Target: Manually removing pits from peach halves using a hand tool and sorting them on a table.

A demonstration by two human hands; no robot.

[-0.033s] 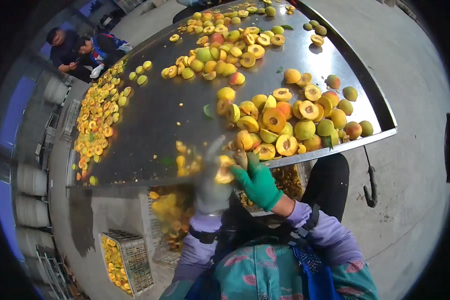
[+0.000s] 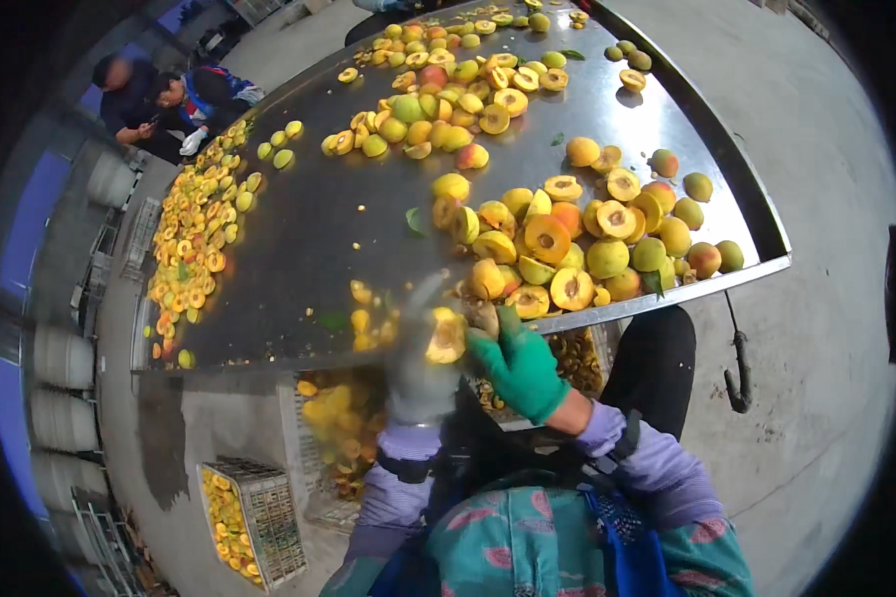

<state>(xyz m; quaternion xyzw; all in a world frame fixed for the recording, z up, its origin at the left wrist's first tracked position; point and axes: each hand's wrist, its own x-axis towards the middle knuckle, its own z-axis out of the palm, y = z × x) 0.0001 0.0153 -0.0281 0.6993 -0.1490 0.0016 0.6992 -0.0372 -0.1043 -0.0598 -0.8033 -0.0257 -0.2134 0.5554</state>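
Note:
My left hand [image 2: 420, 363], in a grey glove, is smeared at the edges, its fingers closed round a cut yellow peach half [image 2: 446, 336]. Close beside it, at the table's near edge, my right hand [image 2: 524, 372] wears a green glove. Thumb and fingers of that hand are closed on a small brownish rounded thing [image 2: 483, 317]; whether it is a pit or part of a tool does not show. A pile of whole and halved peaches [image 2: 570, 289] lies just beyond both hands on the metal table [image 2: 299, 234].
More cut peaches [image 2: 184, 254] line the table's left side. Under the near edge stands a crate [image 2: 314, 468] with peach halves, and another full crate [image 2: 254, 527] on the floor. A hook [image 2: 738, 373] hangs at right. Two people [image 2: 164, 99] are at the far left.
My right hand has shifted slightly right and down, with the brownish thing. The peach half in my left hand shows its cut face a little more.

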